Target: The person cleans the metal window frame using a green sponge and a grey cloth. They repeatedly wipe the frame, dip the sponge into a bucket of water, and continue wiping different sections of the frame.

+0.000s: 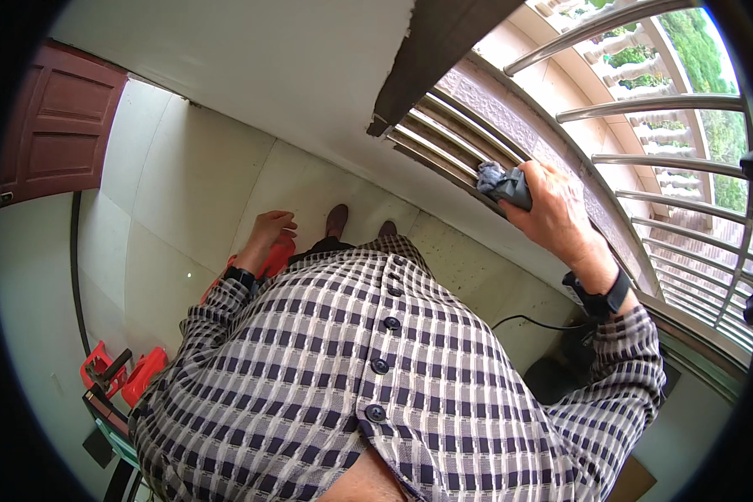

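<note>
My right hand (555,210) is closed around a grey object (514,188), perhaps a cloth-wrapped block; its exact kind cannot be told. A crumpled blue-grey cloth (491,176) sticks out at its front end and touches the metal window track (445,141). On the left, my left hand (272,231) hangs low beside my body with its fingers loosely bent, nothing visible in it. A red plastic object (279,256) lies behind and below that hand, partly hidden by it. Both wrists wear dark bands.
Metal window bars (652,105) curve beyond the sill. A dark window frame edge (439,44) juts in above. Red plastic stools (143,376) stand at the lower left, near a red-brown panelled door (63,125) further up. A black cable (530,319) runs near dark objects at the lower right.
</note>
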Motion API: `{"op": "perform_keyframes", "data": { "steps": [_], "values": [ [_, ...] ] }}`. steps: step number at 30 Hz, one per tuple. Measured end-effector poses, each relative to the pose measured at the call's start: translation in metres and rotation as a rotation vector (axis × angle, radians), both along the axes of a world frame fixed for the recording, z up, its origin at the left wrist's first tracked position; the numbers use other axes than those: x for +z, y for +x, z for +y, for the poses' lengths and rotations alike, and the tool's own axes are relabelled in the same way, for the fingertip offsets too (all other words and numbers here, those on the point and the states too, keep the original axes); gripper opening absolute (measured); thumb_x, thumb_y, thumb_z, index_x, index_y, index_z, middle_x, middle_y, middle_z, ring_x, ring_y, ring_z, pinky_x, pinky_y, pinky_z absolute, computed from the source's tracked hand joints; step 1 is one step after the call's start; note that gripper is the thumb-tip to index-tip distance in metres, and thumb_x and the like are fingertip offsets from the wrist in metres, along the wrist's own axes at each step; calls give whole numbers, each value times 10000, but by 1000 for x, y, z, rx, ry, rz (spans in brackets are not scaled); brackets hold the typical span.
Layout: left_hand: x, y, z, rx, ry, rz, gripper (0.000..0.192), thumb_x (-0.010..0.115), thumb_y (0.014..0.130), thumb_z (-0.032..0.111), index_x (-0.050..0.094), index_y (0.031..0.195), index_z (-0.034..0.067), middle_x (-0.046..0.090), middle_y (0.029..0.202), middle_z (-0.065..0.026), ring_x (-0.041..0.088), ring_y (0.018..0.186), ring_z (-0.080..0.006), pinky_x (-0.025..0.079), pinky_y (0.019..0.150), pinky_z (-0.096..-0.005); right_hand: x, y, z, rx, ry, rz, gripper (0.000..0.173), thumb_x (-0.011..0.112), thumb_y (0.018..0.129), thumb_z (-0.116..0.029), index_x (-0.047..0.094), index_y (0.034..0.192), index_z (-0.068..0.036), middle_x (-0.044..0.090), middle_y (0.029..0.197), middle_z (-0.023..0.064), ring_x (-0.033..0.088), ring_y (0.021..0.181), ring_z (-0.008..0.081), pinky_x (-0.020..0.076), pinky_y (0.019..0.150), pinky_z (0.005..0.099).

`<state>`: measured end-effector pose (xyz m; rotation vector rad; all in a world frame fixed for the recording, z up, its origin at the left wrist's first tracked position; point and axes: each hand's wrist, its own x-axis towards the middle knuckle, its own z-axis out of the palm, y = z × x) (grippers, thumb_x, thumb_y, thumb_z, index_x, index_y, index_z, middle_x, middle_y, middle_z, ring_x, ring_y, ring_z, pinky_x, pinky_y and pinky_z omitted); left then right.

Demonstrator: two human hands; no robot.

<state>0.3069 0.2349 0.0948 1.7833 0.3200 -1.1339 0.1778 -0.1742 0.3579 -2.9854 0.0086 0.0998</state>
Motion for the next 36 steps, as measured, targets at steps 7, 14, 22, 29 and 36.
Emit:
{"op": "perform_keyframes", "data": {
  "steps": [7, 14, 22, 29, 36],
  "values": [
    [-8, 0, 14, 22, 38, 15, 330, 580, 880, 262, 604, 1096, 13, 673, 890, -112, 661, 733, -198, 510, 573, -285, -11, 48, 40, 112, 183, -260, 285, 693, 680, -132, 508, 870, -28, 571, 710, 142, 585, 713, 304, 483, 622, 412],
    [-4, 17, 4, 14, -2, -46, 348, 588, 893, 276, 585, 1114, 7, 666, 916, -117, 655, 744, -206, 532, 588, -306, -14, 99, 65, 233, 173, -197, 110, 617, 715, -79, 552, 738, 7, 569, 593, 136, 572, 539, 317, 483, 575, 415],
    [-7, 9, -4, 4, -50, 9, 354, 590, 891, 288, 588, 1107, 8, 667, 921, -110, 654, 760, -196, 533, 593, -309, 11, -12, 16, -80, -90, 74, 247, 663, 720, -112, 512, 882, -5, 603, 753, 152, 595, 748, 291, 474, 687, 415],
    [-18, 6, 7, 6, 12, -18, 345, 590, 884, 274, 594, 1111, 14, 667, 876, -106, 659, 714, -192, 522, 536, -294, -7, 31, 38, 1, 92, -92, 267, 676, 693, -113, 515, 881, -11, 599, 740, 151, 590, 726, 290, 497, 638, 397],
    [5, 32, 9, -14, 40, -95, 335, 593, 881, 263, 583, 1122, 31, 669, 883, -108, 670, 712, -194, 530, 507, -283, -12, 87, 76, 139, 115, -315, 151, 581, 683, -16, 556, 810, 61, 604, 642, 172, 638, 670, 310, 505, 574, 388]
  ]
}}
